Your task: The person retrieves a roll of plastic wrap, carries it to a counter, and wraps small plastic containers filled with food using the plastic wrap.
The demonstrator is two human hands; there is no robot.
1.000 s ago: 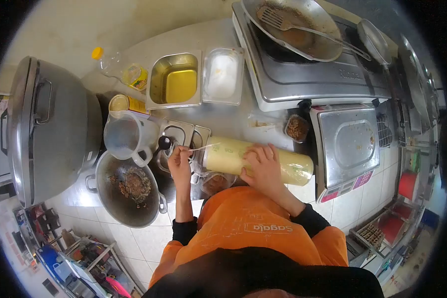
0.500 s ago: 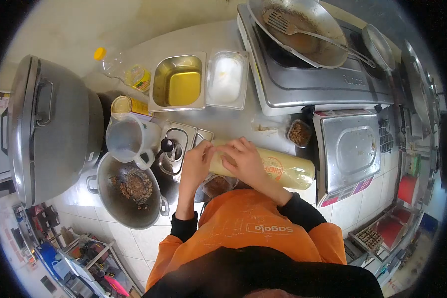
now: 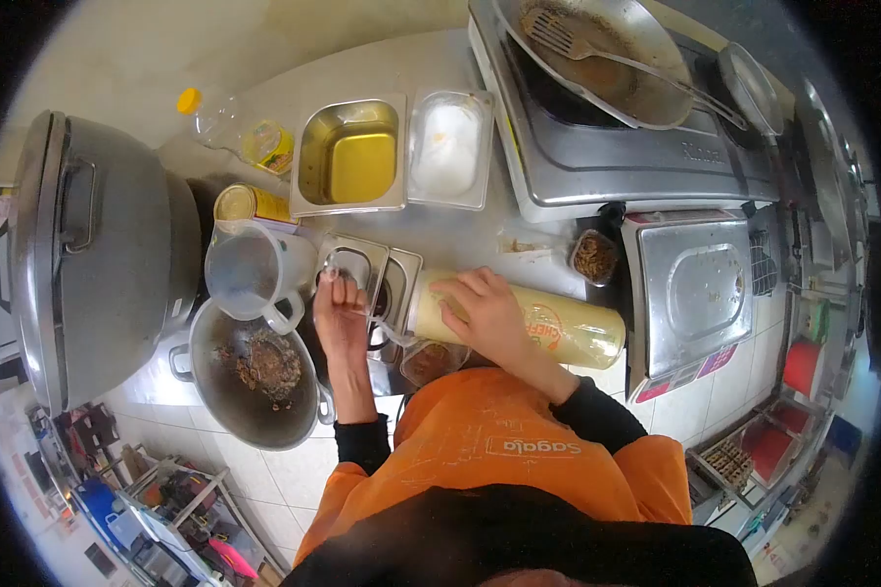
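A long, rounded pale-yellow plastic package (image 3: 582, 335) with an orange logo lies across the counter in front of me. My right hand (image 3: 485, 308) rests on its left half, fingers spread over the top. My left hand (image 3: 341, 315) is left of the package, closed on a thin whitish strip (image 3: 390, 331) that trails toward the package's left end. What the strip is made of I cannot tell. Small steel containers (image 3: 399, 279) stand just behind and beside my left hand. Below the package is a clear container with brown contents (image 3: 431, 362).
A handled pot with browned residue (image 3: 264, 372) and a clear jug (image 3: 250, 274) stand left. Behind are a steel pan of yellow oil (image 3: 352, 166), a white-filled tray (image 3: 450, 147) and a bottle (image 3: 225, 127). Right are a scale (image 3: 695, 293) and a stove (image 3: 617, 171) with a wok (image 3: 646, 68).
My left hand has moved left, away from the package's end, drawing out the whitish strip. My right hand has flattened onto the package, which has barely moved.
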